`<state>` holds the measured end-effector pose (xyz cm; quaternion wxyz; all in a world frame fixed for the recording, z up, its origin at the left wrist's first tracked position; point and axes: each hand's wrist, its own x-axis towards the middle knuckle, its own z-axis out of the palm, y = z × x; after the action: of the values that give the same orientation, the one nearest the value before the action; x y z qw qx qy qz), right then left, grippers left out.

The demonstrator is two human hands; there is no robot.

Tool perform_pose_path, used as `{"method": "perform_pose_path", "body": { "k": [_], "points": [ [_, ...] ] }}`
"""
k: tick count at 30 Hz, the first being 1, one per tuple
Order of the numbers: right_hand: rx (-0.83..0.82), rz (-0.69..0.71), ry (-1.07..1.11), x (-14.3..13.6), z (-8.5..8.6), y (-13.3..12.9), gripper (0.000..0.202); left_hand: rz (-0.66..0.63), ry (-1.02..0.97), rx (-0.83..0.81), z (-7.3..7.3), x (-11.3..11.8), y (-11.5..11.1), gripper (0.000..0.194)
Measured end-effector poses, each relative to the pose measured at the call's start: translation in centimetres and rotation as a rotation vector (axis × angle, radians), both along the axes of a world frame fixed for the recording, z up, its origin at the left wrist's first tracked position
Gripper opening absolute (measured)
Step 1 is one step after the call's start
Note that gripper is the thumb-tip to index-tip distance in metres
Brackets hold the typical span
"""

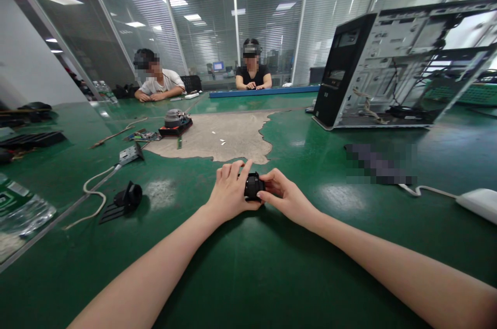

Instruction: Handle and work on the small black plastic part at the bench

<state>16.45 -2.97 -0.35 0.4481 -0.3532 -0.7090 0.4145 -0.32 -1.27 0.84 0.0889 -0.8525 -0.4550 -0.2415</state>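
Note:
A small black part (253, 187), perhaps a camera or lens-like piece, is held between my hands low over the green tabletop (233, 277). My left hand (231, 189) wraps round its left side, with fingers over the back and the thumb at the front. At its right side, my right hand (285, 195) grips it between thumb and fingers. The fingers hide part of its outline. Another black part (127, 197) with a round end and flat slats lies on the table to the left.
An open computer case (345, 72) stands at the back right. Leftward are a metal box (131, 154) with a cable, a cooler (175, 123) and a water bottle (23, 207). A white device (479, 203) sits far right. Two people sit across the table.

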Motion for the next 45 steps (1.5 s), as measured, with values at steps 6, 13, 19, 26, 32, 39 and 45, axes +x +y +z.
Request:
{"method": "perform_pose_path", "body": {
  "k": [6, 13, 19, 26, 32, 39, 45],
  "points": [
    [0.053, -0.003, -0.043, 0.04, 0.27, -0.19, 0.018, -0.152, -0.029, -0.023, -0.26, 0.0, 0.28, 0.078],
    [0.084, 0.007, -0.061, 0.1, 0.09, -0.14, 0.019, -0.229, -0.102, -0.113, -0.52, 0.27, 0.31, 0.077],
    [0.097, -0.006, -0.053, 0.02, 0.01, -0.14, 0.02, -0.248, -0.113, -0.136, 0.08, 0.64, -0.02, 0.059],
    [0.04, -0.051, -0.019, -0.12, 0.06, 0.08, 0.015, -0.243, -0.121, -0.121, 0.01, 0.77, 0.01, 0.052],
    [-0.041, -0.058, -0.037, -0.24, 0.26, 0.15, 0.023, -0.233, -0.104, -0.135, -0.01, 0.79, 0.12, 0.052],
    [0.081, -0.067, -0.105, -0.24, 0.29, -0.35, 0.027, -0.231, -0.096, -0.141, -0.05, 0.7, 0.05, 0.053],
    [0.121, -0.075, -0.117, -0.13, 0.52, -0.38, 0.023, -0.24, -0.101, -0.146, 0.06, 0.62, -0.01, 0.052]
  ]
}}
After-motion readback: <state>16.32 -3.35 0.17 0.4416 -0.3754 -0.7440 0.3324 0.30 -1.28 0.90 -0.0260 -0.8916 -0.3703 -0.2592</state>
